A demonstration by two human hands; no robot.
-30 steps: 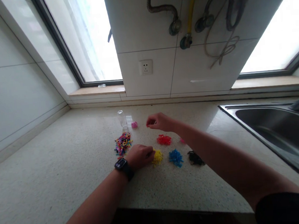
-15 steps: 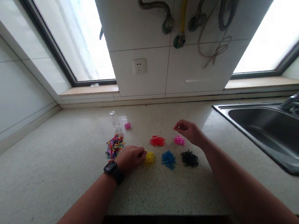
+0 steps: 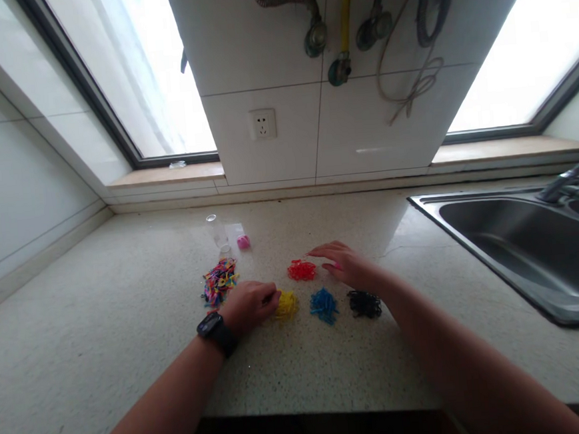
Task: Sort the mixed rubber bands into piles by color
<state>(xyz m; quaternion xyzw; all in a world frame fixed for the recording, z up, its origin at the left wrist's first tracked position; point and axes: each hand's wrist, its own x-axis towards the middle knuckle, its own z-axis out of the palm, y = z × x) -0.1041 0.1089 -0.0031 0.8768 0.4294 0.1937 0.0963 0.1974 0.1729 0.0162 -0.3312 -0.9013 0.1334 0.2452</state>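
My left hand (image 3: 252,307) rests curled on the counter, its fingertips against the pile of yellow rubber bands (image 3: 287,304); whatever is in its fingers is hidden. My right hand (image 3: 346,265) is open, thumb and fingers apart, just right of the red rubber bands (image 3: 302,270). It covers nearly all of the pink pile (image 3: 338,265). Nearer to me lie the blue rubber bands (image 3: 323,306) and the black rubber bands (image 3: 363,304), the black ones partly behind my right wrist. A mixed multicoloured pile (image 3: 219,281) sits beyond my left hand.
A clear plastic tube (image 3: 219,234) stands behind the mixed pile, with a small pink object (image 3: 243,242) beside it. A steel sink (image 3: 502,247) with a tap (image 3: 574,178) is set into the counter (image 3: 141,309) at right. The tiled wall has a socket (image 3: 263,124).
My right hand has moved left and down from above the pink pile toward the red one, its pinch opening and a small red thing no longer seen in it. My left hand stays by the yellow pile.
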